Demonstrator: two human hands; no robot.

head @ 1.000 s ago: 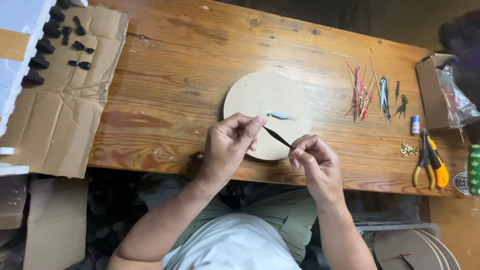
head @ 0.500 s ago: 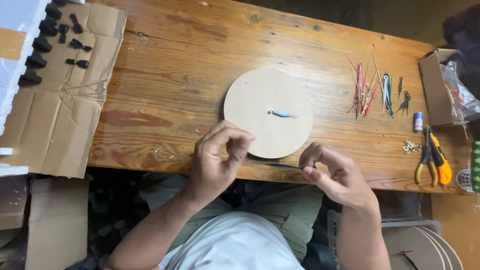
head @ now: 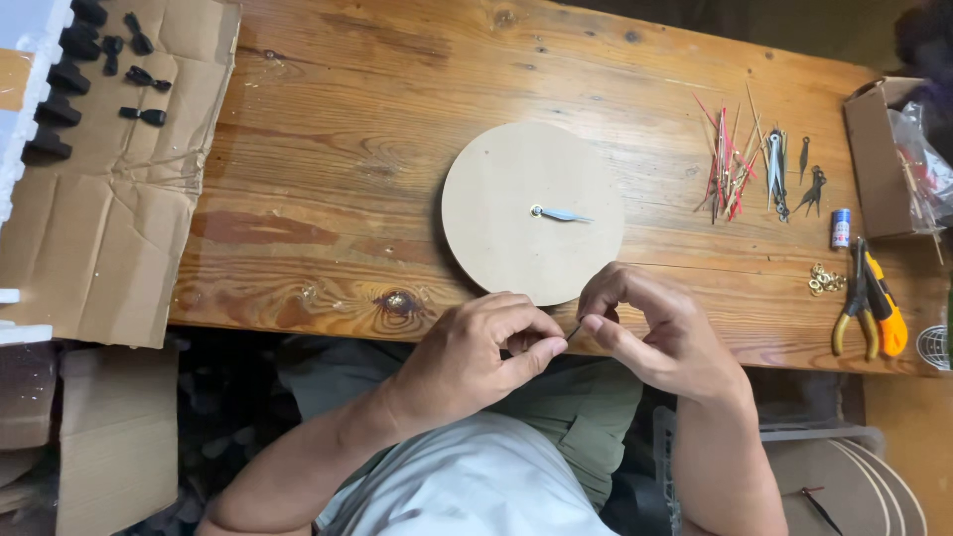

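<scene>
At nine o'clock, a flattened sheet of brown cardboard (head: 109, 199) carries small black plastic parts (head: 104, 60). Toward six o'clock, at the near edge of the worn wooden table (head: 328, 169), the left hand (head: 476, 352) curls nearly closed, thumb and forefinger pinching a thin dark clock hand (head: 574, 331); the right hand (head: 660, 333) meets it, fingertips pinched on the same piece. Just above lies a round pale wooden disc (head: 531, 213) with a small silver pointer (head: 561, 214) at its centre, bare wood around it. Toward three o'clock lie loose red and black clock hands (head: 745, 164), yellow-handled pliers (head: 869, 303), and an open cardboard box (head: 879, 159) holding a clear plastic bag.
</scene>
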